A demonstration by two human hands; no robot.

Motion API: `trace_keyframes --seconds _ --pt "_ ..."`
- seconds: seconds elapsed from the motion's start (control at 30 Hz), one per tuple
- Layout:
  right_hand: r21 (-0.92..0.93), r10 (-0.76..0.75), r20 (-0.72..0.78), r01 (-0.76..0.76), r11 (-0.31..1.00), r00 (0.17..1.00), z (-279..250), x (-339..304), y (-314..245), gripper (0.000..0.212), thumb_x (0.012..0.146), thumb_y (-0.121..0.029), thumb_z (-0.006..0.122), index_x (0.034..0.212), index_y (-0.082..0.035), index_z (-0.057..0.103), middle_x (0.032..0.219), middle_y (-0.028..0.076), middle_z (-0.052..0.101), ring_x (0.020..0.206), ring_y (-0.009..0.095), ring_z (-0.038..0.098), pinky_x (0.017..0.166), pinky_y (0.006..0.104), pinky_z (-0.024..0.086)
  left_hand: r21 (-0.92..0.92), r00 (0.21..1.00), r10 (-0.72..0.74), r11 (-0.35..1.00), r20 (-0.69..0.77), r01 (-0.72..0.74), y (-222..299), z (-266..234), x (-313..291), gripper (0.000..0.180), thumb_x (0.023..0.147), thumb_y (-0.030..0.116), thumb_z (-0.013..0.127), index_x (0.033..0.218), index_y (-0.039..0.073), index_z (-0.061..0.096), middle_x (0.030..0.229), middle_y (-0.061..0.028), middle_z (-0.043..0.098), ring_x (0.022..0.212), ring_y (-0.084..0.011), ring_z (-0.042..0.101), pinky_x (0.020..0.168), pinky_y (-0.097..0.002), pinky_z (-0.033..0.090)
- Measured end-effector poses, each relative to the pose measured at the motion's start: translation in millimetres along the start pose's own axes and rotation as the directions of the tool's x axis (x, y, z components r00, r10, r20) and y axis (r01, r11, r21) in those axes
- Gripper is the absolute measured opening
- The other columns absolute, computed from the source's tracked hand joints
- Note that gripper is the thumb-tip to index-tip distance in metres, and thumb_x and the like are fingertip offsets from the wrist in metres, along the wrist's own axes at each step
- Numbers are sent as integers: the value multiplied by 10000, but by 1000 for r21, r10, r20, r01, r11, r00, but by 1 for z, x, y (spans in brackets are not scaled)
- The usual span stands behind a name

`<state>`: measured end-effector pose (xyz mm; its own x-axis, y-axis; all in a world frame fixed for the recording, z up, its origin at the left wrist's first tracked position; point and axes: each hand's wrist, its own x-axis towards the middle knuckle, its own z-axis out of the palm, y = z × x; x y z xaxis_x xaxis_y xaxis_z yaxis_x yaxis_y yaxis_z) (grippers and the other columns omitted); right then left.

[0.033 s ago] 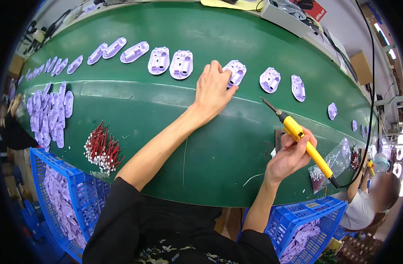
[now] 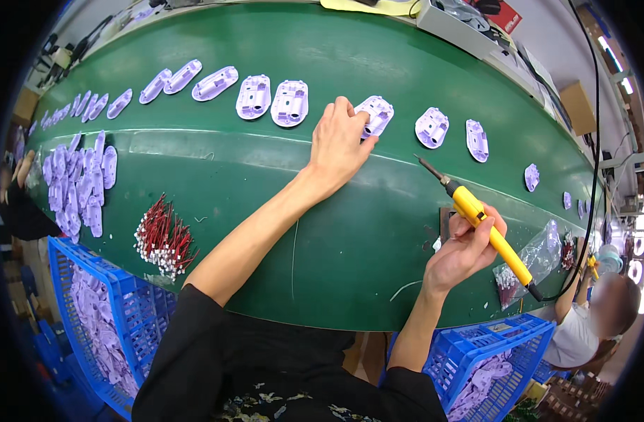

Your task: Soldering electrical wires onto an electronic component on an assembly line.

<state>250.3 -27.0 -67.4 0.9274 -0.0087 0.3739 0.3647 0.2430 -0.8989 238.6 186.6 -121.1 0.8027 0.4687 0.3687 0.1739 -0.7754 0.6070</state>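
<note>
Green conveyor belt point(image 2: 350, 232) carries lilac plastic shells point(image 2: 292, 103).

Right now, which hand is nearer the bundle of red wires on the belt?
Left. The left hand is up-belt, touching a lilac plastic shell; its forearm passes beside the red wires. The right hand, holding the yellow soldering iron, is farther right.
</note>
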Motion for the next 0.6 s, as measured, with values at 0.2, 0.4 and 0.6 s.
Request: trace_keyframes --seconds 0.2,0.4,0.6 --pt "-10 55 17 -54 998 998 4 -6 5 244 1014 -234 457 1031 -12 558 750 35 477 601 79 387 555 235 329 -123 996 43 992 79 -33 -10 -62 -34 219 789 103 733 989 28 688 967 -141 551 889 -304 571 772 -393 469" --pt "82 139 178 -155 985 974 15 -29 -1 266 983 -252 490 1025 3 554 849 85 539 583 93 425 528 230 360 2 950 -110 993 291 115 -25 -163 -111 280 781 49 724 1055 34 667 930 -124 557 891 -295 569 777 -371 461" --pt "10 265 370 -288 957 891 26 -52 4 362 1007 -344 479 1118 -3 525 870 109 545 578 127 471 537 232 410 -101 952 -294 948 84 302 -23 -190 -167 207 950 -26 466 1072 -5 632 854 -105 594 850 -215 578 746 -315 441"
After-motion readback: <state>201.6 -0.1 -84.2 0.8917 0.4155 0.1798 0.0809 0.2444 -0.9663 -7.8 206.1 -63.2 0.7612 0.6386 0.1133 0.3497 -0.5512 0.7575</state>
